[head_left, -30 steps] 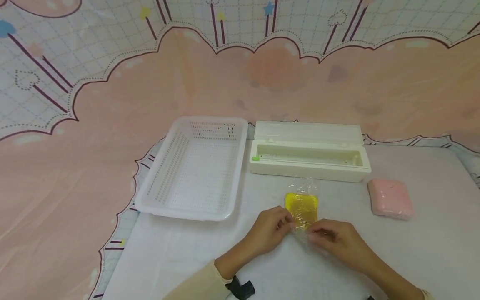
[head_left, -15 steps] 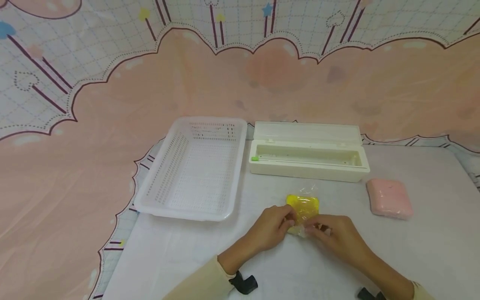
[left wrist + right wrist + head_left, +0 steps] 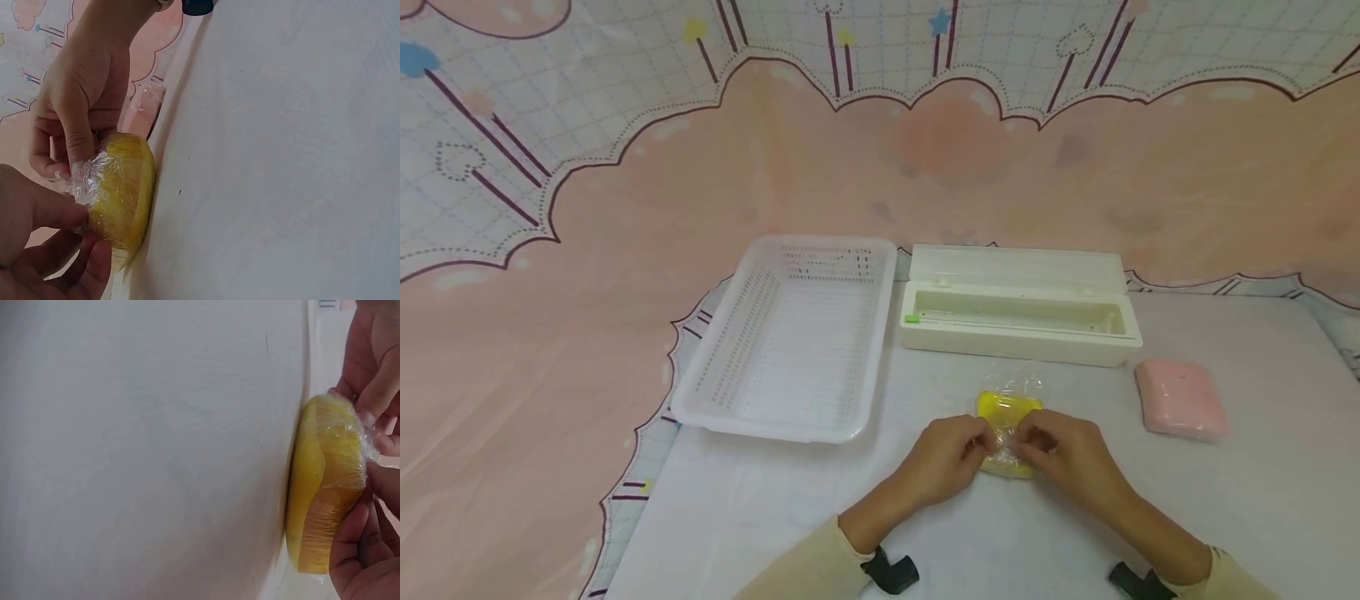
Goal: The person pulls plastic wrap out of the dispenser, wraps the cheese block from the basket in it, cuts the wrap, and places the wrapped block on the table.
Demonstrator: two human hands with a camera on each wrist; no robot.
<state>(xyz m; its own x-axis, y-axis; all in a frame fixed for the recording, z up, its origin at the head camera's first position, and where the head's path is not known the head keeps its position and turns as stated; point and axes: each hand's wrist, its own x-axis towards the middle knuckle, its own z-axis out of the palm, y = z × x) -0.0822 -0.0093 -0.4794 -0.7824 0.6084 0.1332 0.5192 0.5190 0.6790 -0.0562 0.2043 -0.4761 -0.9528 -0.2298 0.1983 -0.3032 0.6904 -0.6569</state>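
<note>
A yellow rounded block (image 3: 1007, 403) lies on the white table, wrapped in clear plastic film (image 3: 94, 181) that bunches up on its top. An orange-tinted band shows through the film on the block's side (image 3: 322, 531). My left hand (image 3: 951, 458) pinches the gathered film at the block's left side. From the right, my right hand (image 3: 1067, 454) pinches the same film between thumb and fingers. The two hands' fingertips nearly meet over the block and cover part of it. Loose film (image 3: 1018, 377) sticks out past the block's far edge.
A white perforated basket (image 3: 880, 333) stands left of the hands. Behind the block is a long white box (image 3: 1022, 343) with its lid up and a green tab at its left end. A pink wrapped block (image 3: 1182, 400) lies to the right. A patterned cloth (image 3: 850, 183) hangs behind.
The near edge of the film has been drawn up over the block's top. My right hand has moved a little away from me and toward my left hand, which has shifted slightly right.
</note>
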